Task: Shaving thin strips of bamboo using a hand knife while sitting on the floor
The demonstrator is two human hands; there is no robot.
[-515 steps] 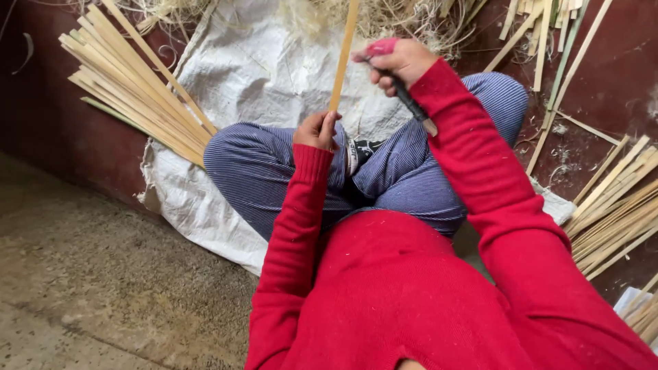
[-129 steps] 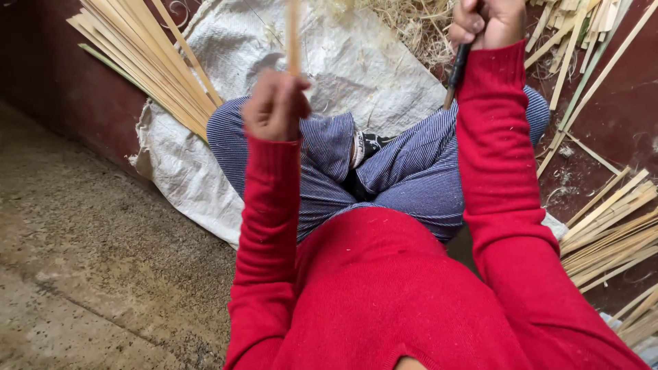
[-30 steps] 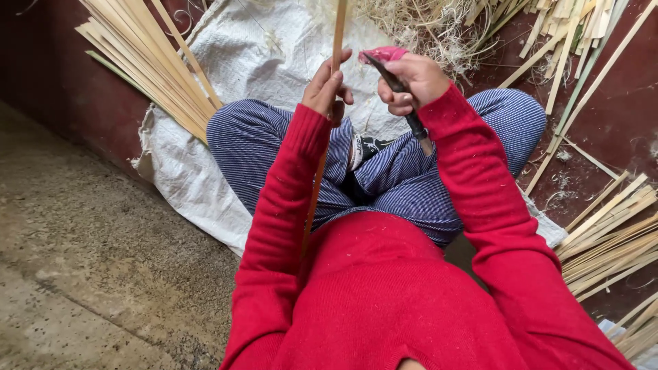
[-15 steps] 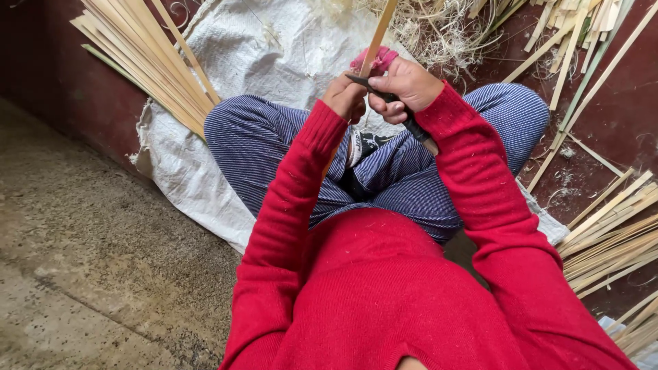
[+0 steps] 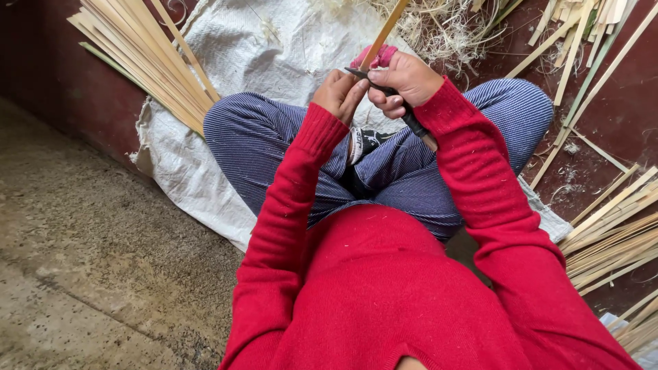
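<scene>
1. Ground: rough grey concrete floor [image 5: 89, 274] at left, stained and gritty. It meets a dark red-brown painted floor [image 5: 617, 123] that runs across the top and right.
2. A white woven sack [image 5: 274, 48] lies spread flat on the red floor; the person sits cross-legged on it, in blue striped trousers and red sleeves.
3. Bamboo strip [image 5: 384, 31]: one, thin, flat, pale yellow-tan. It rises tilted up and to the right from between the two hands and runs out of the top edge of the view. Its lower end is hidden behind the fingers.
4. Knife [image 5: 394, 103]: one, with a dark blade and dark handle, lying crosswise just under the strip. The blade tip points toward the left hand.
5. Left hand [image 5: 339, 92]: fingers curled closed around the base of the strip, thumb toward the blade tip.
6. Right hand [image 5: 404, 82]: clenched around the knife handle. A pink wrap [image 5: 377, 56] covers one finger, touching the strip.
7. Bundle of strips [image 5: 147, 58]: one loose sheaf at upper left, lying partly on the sack; too many to count.
8. Second pile of strips [image 5: 610, 233]: at right on the red floor, overlapping, count unclear.
9. Fine pale shavings [image 5: 445, 31]: one tangled heap beyond the hands, with loose strips scattered around it.
</scene>
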